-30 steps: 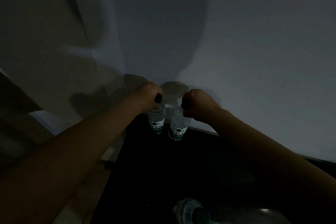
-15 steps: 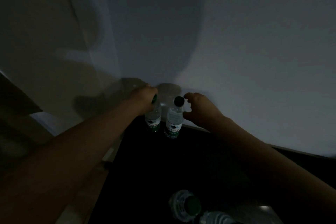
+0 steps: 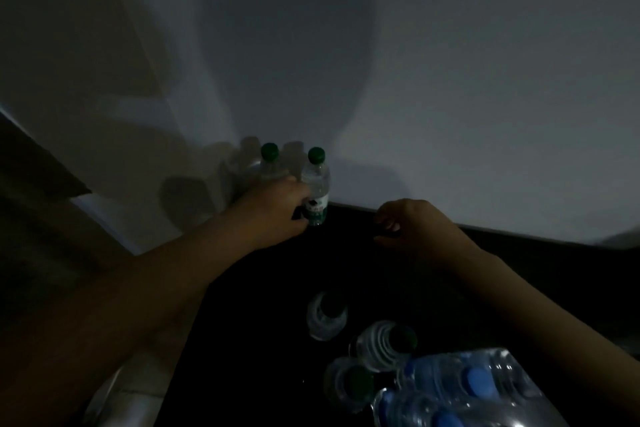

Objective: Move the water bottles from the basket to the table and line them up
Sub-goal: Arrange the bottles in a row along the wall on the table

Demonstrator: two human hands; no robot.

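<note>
Frame centre: left hand [image 3: 277,206] grasps the left green-capped bottle [image 3: 268,163], right hand [image 3: 412,224] hangs loosely curled and empty; a jerky release could topple the adjacent bottle [image 3: 316,185].

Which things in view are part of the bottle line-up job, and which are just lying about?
Job: left standing bottle, in the grip of the left hand; right standing bottle; three nearer green-cap bottles; right hand, empty; table.

Lying about, probably: blue-cap bottles; wall.

Two clear green-capped water bottles upright at the desk's [image 3: 346,253] far edge, left bottle [image 3: 269,161] gripped low by the left hand [image 3: 277,206], right bottle [image 3: 316,184] just beside it, three more green-capped bottles [image 3: 326,317] [image 3: 384,343] [image 3: 348,380] standing toward the near edge.
</note>
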